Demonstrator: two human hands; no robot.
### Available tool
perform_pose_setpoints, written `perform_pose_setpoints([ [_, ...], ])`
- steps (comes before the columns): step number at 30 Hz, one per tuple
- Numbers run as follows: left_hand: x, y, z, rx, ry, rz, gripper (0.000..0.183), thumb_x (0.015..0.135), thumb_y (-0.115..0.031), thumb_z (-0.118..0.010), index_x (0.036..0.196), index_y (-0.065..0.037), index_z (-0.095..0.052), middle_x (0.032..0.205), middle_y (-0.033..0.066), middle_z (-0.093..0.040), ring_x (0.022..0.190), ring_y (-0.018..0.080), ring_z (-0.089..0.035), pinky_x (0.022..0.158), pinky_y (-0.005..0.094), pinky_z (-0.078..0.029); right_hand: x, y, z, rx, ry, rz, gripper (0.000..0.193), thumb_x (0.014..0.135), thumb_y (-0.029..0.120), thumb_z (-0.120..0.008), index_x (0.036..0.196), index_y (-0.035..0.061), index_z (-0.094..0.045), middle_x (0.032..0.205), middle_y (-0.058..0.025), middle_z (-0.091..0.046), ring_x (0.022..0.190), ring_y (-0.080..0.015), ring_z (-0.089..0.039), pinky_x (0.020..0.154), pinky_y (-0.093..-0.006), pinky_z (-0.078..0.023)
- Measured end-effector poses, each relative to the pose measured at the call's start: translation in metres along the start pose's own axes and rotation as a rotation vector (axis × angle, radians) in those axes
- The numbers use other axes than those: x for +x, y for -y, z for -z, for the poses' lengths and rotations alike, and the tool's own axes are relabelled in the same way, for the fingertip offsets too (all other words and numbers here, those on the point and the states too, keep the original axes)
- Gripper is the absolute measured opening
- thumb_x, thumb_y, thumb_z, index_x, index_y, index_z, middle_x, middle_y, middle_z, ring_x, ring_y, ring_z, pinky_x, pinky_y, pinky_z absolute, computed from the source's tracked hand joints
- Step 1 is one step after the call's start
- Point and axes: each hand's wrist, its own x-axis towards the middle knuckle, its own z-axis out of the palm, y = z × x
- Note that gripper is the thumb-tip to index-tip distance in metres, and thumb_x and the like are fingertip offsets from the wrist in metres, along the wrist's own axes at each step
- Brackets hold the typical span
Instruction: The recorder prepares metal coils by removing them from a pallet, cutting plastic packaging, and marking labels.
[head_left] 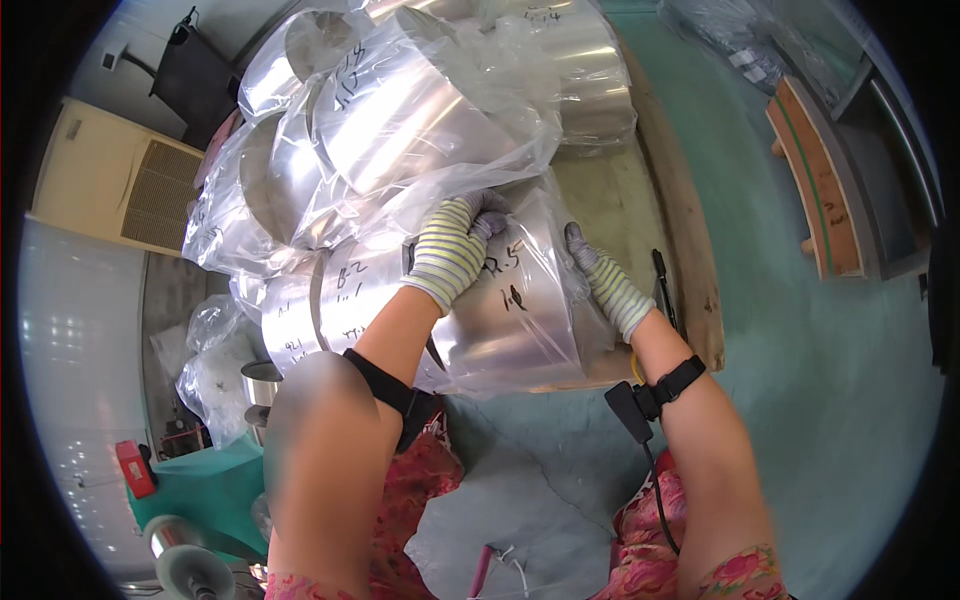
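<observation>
A green floor (pixel 800 330) fills the right side. On it lies a flat wood pallet (pixel 690 240). A big pile of shiny metal rolls (pixel 400 130) sits on the pallet, each one in a clear plastic bag. The pile leans up and to the left.

The front roll (pixel 520 310) is at the near edge of the pallet, lying on its side in its own bag. Both hands wear striped knit gloves and are on this roll. The left hand (pixel 452 248) rests on top of it, with the fingers curled down into the bag where it bunches up. The right hand (pixel 598 272) lies flat on the right side of the roll, with its fingers stretched out and pressed to the plastic.

A black strap (pixel 385 385) wraps each arm. A thin black pen (pixel 664 285) lies on the pallet just right of the right hand.
</observation>
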Motion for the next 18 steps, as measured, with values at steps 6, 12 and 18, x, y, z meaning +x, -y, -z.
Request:
perform_pose_setpoints([
  [6,-0.005,0.015,-0.006,0.236,-0.165,-0.251,0.017,0.079,-0.007,-0.052,0.096,-0.003,-0.054,0.087,0.0186,-0.058,0.086,0.0368,-0.054,0.076,0.0418,-0.042,-0.004,0.009,-0.024,0.346,0.008,0.117,0.071,0.078,0.060,-0.051,0.118,0.0010,-0.051,0.111,-0.0081,-0.054,0.099,-0.0152,-0.050,0.087,-0.0264,-0.038],
  [12,0.012,0.007,-0.006,0.463,-0.034,-0.254,0.023,0.084,-0.014,-0.046,0.104,-0.003,-0.047,0.090,0.0229,-0.057,0.086,0.0402,-0.053,0.074,0.0456,-0.042,0.021,-0.008,-0.026,0.389,0.078,-0.062,0.075,0.076,0.064,-0.051,0.120,0.0037,-0.049,0.113,-0.0096,-0.052,0.100,-0.0159,-0.049,0.087,-0.0259,-0.038],
  [18,0.009,-0.001,-0.011,0.490,-0.053,-0.243,0.036,0.086,-0.035,-0.048,0.096,-0.001,-0.056,0.086,0.0234,-0.059,0.083,0.0391,-0.056,0.073,0.0434,-0.044,0.054,-0.019,-0.040,0.164,-0.119,-0.156,0.073,0.078,0.058,-0.048,0.123,0.0011,-0.043,0.113,-0.0144,-0.051,0.103,-0.0244,-0.046,0.090,-0.0324,-0.036],
])
